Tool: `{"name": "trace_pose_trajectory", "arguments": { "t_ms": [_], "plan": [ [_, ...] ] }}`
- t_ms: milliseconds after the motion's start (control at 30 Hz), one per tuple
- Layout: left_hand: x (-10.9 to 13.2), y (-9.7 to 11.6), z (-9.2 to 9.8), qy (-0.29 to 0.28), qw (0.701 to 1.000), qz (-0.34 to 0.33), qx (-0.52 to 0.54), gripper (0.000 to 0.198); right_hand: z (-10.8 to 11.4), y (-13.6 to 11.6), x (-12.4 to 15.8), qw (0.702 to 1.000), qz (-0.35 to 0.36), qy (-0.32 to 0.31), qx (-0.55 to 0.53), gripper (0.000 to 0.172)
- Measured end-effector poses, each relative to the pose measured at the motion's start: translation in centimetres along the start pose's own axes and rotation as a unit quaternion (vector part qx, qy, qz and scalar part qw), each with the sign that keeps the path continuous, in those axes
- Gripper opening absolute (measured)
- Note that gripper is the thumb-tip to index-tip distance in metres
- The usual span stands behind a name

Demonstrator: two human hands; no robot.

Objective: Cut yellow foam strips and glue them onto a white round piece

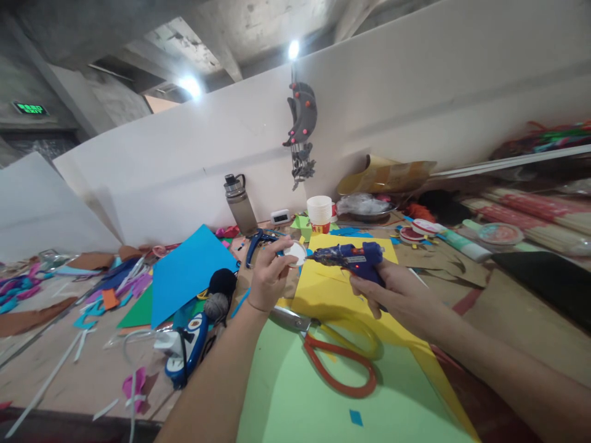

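My right hand [385, 286] is wrapped round the grip of a blue hot glue gun [353, 255], whose nozzle points left. A small red light shows on its side. Between the fingers of my left hand [271, 271] is a small white disc [295, 252], held upright. The nozzle tip is at the disc's right edge; whether they touch I cannot tell. Beneath my hands lie large scissors [339, 363] with orange and yellow handles. They rest on light green paper [286, 394] and yellow paper [323, 289].
Blue card [187, 274], a blue-and-white power strip [187, 351] and dark yarn balls [221, 283] lie left. Behind stand a bottle [241, 206], stacked paper cups [319, 212] and a small clock [280, 217]. A grey crescent ornament [302, 114] hangs above. Bundled sticks [540, 215] lie right.
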State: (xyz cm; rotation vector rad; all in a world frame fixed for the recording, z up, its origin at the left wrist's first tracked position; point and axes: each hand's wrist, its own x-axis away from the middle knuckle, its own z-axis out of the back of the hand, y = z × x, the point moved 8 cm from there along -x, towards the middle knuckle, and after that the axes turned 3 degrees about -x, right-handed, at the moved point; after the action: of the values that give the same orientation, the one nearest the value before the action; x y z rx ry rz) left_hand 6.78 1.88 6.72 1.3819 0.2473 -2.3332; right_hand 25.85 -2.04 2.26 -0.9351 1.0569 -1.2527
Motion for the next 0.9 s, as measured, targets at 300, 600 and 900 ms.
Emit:
{"name": "trace_pose_trajectory", "arguments": {
  "t_ms": [300,600,900],
  "plan": [
    [-0.14,0.12,-0.01,0.001,1.0,-0.004,0.003,0.022,0.07,0.09,0.0,1.0,0.003,-0.005,0.024,0.028],
    [0.01,0.29,-0.31,-0.013,0.999,-0.032,0.012,0.02,0.14,0.11,-0.1,0.999,0.003,-0.011,0.043,0.027],
    [0.34,0.59,-0.91,-0.04,0.997,-0.066,0.008,0.014,0.3,0.35,-0.12,0.993,-0.007,-0.009,0.114,0.025]
  ]
}}
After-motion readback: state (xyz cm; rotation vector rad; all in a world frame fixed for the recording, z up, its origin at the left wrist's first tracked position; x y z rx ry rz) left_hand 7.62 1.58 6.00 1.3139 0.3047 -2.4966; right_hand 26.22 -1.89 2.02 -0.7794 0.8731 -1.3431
